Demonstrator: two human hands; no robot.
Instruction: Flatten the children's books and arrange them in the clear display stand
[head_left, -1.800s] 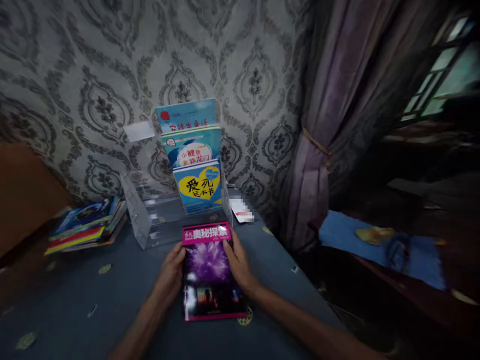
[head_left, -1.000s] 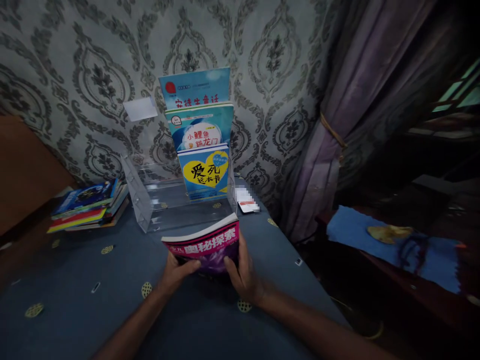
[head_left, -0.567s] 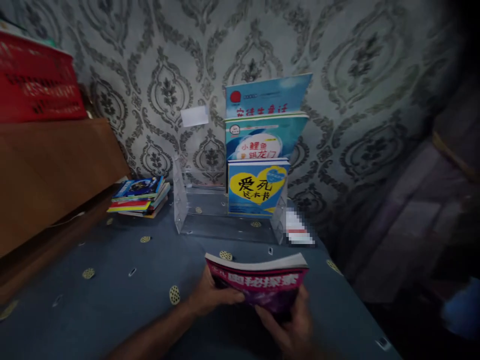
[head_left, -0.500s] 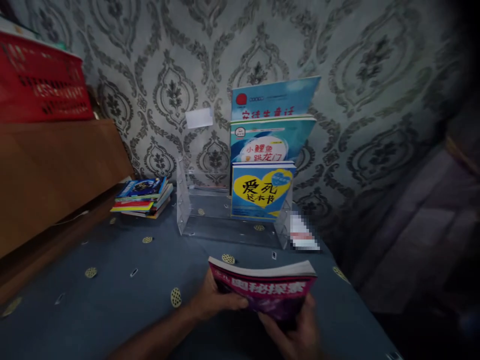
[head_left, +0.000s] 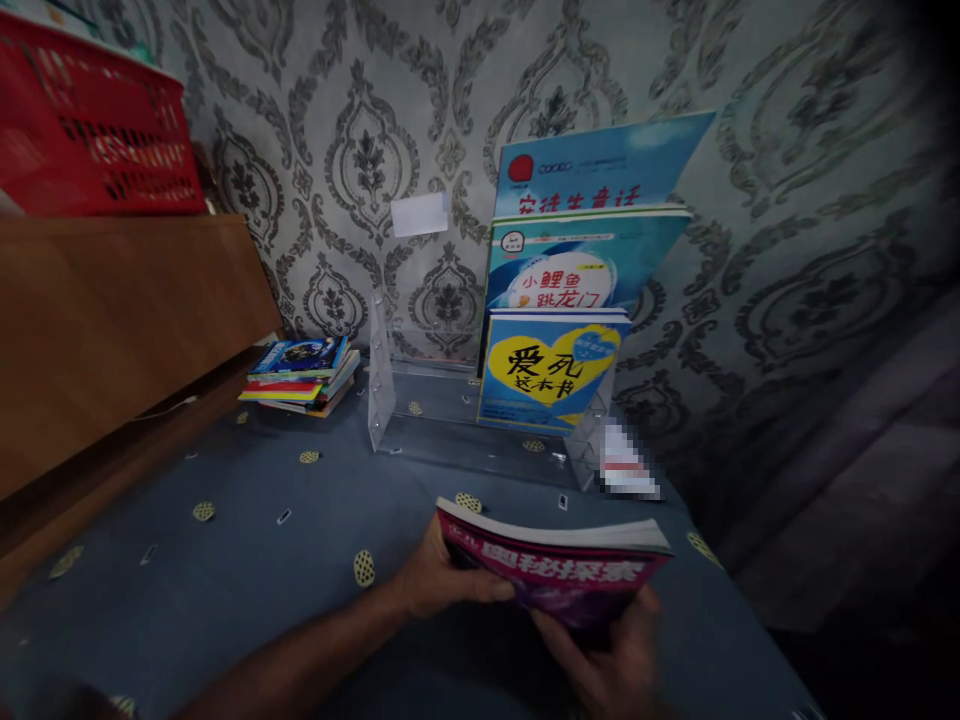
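On my left a red plastic basket (head_left: 105,130) sits on a wooden cabinet (head_left: 127,330), and a small pile of books (head_left: 300,375) lies toward the far edge of the counter (head_left: 240,560). Next along that edge is a clear display rack (head_left: 379,385). Nearer me, the left hand (head_left: 442,580) is clamped on the left side of a pink-and-purple magazine (head_left: 555,570), thumb over its cover. The magazine tilts between the two grips, its bowed top rising above them. Children's books (head_left: 551,375) stand in the rack's right half. The right hand (head_left: 619,665) clamps the magazine's lower right. A white card (head_left: 626,465) lies by the counter's right edge.
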